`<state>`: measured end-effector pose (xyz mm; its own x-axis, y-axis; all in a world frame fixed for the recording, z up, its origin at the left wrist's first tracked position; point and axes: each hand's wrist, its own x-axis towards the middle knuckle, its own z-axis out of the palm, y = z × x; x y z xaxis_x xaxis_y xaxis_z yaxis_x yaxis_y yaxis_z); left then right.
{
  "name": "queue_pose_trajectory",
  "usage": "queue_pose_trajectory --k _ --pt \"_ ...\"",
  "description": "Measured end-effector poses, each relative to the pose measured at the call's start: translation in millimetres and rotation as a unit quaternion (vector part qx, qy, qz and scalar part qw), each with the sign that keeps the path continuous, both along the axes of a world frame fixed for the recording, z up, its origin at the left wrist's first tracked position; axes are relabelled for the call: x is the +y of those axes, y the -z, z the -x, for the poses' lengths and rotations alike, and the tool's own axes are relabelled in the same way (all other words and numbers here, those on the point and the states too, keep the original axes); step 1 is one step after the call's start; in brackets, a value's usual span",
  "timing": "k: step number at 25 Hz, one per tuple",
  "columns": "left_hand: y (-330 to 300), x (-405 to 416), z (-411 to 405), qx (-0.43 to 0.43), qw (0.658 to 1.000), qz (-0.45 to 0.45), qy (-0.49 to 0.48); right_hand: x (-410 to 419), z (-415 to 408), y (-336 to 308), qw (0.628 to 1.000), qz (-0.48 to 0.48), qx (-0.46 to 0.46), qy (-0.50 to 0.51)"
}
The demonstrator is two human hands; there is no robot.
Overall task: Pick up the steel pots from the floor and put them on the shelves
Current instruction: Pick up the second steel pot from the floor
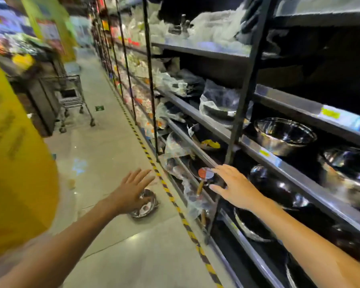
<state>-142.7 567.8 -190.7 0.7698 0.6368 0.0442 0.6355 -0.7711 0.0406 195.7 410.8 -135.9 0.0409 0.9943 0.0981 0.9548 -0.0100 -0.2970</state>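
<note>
A small steel pot (145, 207) sits on the tiled floor beside the striped floor tape. My left hand (132, 189) hovers just above it, fingers spread, holding nothing. My right hand (234, 187) is open in front of the lower shelves (278, 161), near a pan with a red and white label (206, 173). Steel bowls stand on the shelves: one (285, 136) on the middle shelf, another (349, 165) to its right, and dark shiny ones (276, 188) on the shelf below.
A long dark shelf rack fills the right side, with bagged goods (216, 28) on the upper shelves. Yellow-black tape (175, 202) runs along its base. A shopping cart (73, 96) stands in the aisle ahead. A yellow surface (14, 163) is close on the left.
</note>
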Motion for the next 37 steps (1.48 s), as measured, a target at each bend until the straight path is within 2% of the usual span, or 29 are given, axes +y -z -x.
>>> queue_pose_trajectory --k 4,9,14,19,23,28,31,34,37 --pt "59 56 56 0.054 0.992 0.049 -0.104 111 14 64 0.995 0.081 0.039 -0.050" --pt "82 130 69 0.123 0.965 0.103 -0.209 242 -1 119 0.981 0.155 0.076 -0.092" --pt "90 200 72 0.088 0.954 0.123 -0.257 353 -14 146 0.970 0.195 0.090 -0.112" --pt "140 292 86 0.085 0.938 0.157 -0.296 458 14 200 0.961 0.231 0.119 -0.096" --pt "196 386 98 0.097 0.938 0.184 -0.277 534 41 251 0.958 0.261 0.112 -0.051" --pt "273 525 120 0.099 0.934 0.242 -0.243 625 65 341 0.949 0.302 0.086 0.003" --pt "324 581 127 0.089 0.931 0.269 -0.231 661 65 405 0.937 0.337 0.093 0.024" --pt "404 633 128 0.084 0.926 0.295 -0.219 698 60 495 0.919 0.374 0.108 0.066" --pt "511 672 124 0.087 0.919 0.313 -0.223 734 62 598 0.909 0.384 0.124 0.107"
